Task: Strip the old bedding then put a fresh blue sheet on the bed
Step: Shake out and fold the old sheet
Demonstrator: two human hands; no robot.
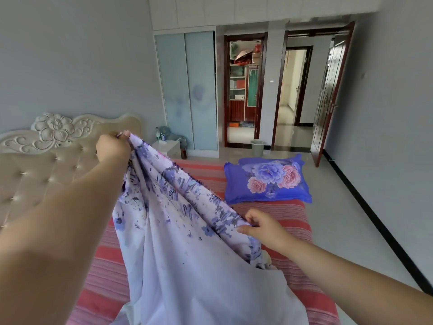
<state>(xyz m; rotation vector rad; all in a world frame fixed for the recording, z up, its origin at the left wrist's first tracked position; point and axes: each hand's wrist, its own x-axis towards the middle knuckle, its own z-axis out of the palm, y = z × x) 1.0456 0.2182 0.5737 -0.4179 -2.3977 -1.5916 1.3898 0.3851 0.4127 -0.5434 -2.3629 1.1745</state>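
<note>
1. Head view: left hand [113, 146] is raised toward the headboard [46, 146], its grip closed in a pinch on the top edge of a pale lilac floral sheet [178, 231].
2. Right hand [260, 227] is lower and nearer the camera. Thumb and fingers pinch the same edge of the sheet further along, so the hem runs taut between the two hands.
3. Below that edge the sheet hangs in loose folds and pools on the bed near the bottom of the frame. Plain back faces the camera, print shows along the hem.
4. Under it lies a red striped mattress cover [293, 219], exposed over most of the bed. Two blue floral pillows [267, 179] are stacked at the far side of the bed, apart from the sheet.
5. Judgement: thin, light, limp cloth that drapes freely. No stiffness, so it will sag wherever it is not held. Not fragile, possibly a bit slippery.
6. Judgement: best held at the hem or corners, hands well apart, as now. Gather edge to edge to control the bulk.
7. No plain blue sheet visible. Cannot tell whether this cloth is the old bedding or the fresh one.
</note>
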